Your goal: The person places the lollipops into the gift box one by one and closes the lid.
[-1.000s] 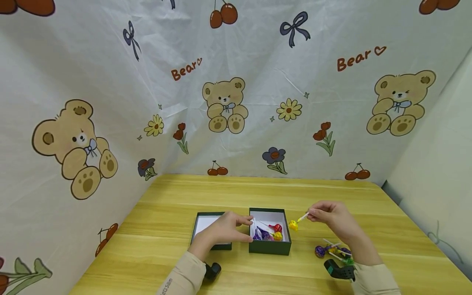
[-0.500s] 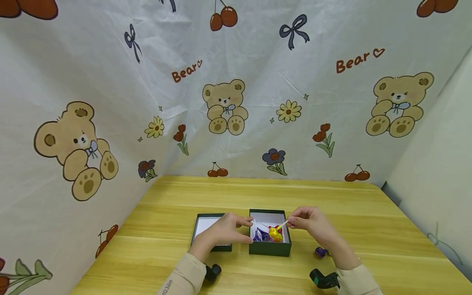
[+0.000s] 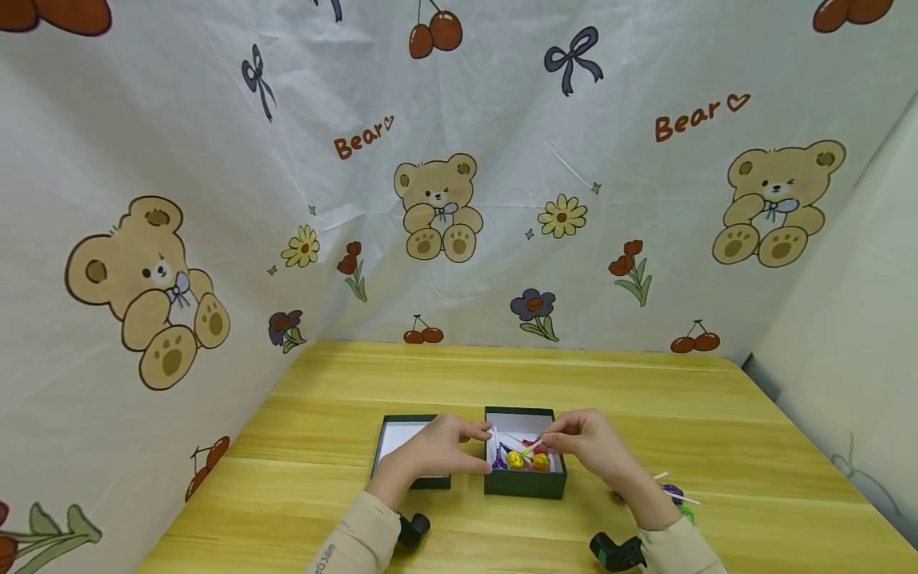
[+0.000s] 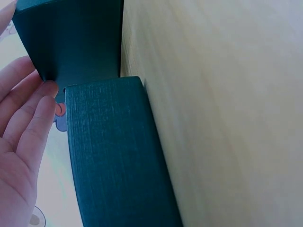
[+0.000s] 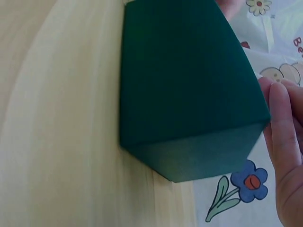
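Note:
My right hand (image 3: 591,442) pinches the white stick of a yellow lollipop (image 3: 515,460) and holds it low within the green box (image 3: 527,485). Inside that box lie another yellow lollipop (image 3: 540,462), a purple lollipop (image 3: 499,461) and a red one partly hidden behind my fingertips. At the box's left wall, my left hand (image 3: 439,448) touches the rim with thumb and fingers spread. The left wrist view shows those fairly straight fingers (image 4: 40,118) by the box's corner. From the right wrist, the box wall (image 5: 189,71) hides the lollipops.
Left of the box lies its green lid (image 3: 402,434), white inside, partly under my left hand. Right of my forearm, several lollipops, among them a purple one (image 3: 672,493) and a green one (image 3: 688,515), lie on the wooden table (image 3: 358,383). A bear-print cloth (image 3: 495,303) hangs behind.
My right hand has carried the yellow lollipop leftward from beside the box and down into it, the stick still pinched. My left hand has stayed at the box's left wall.

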### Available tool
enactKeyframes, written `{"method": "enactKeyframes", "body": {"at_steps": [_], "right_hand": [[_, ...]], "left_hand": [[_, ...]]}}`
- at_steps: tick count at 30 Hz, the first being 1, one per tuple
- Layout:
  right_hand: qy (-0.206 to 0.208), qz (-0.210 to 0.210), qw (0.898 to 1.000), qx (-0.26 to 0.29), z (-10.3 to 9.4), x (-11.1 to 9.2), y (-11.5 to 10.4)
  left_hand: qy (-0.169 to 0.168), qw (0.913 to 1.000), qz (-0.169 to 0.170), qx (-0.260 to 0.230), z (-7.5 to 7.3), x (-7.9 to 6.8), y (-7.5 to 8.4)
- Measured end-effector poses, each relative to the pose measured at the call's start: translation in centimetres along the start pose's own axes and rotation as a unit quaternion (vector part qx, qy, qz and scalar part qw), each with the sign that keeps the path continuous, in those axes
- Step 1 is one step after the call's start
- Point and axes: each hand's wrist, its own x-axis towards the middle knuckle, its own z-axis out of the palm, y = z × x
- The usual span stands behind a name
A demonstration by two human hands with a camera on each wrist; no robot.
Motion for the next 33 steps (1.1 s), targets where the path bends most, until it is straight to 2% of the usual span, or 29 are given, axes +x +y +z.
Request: {"method": "enactKeyframes", "body": {"at_steps": [5,8,13,18,22,33], "right_hand": [[-0.002,0.005,1.0,-0.003,0.9,0.2,0.3],[0.002,0.005,1.0,-0.022,1.4,0.3,0.3],[0.001,-0.031,0.995,-0.091,2.2,0.3,0.2],[0.011,-0.059,0.99,-0.13,2.7,0.3,-0.1],[0.021,-0.054,0.987,-0.153,2.9,0.3,-0.4],[0.023,-0.036,0.987,-0.156,2.4,0.1,-0.8]], "left_hand": [[0.002,1.0,0.001,0.001,0.0,0.0,0.0],[0.002,1.0,0.0,0.001,0.1,0.0,0.0],[0.0,1.0,0.003,0.004,0.0,0.1,-0.1],[-0.001,1.0,0.008,0.004,-0.1,0.1,-0.1],[0.001,1.0,0.005,0.002,0.0,0.1,-0.2],[0.0,1.0,0.004,0.0,-0.1,0.1,0.0]]}}
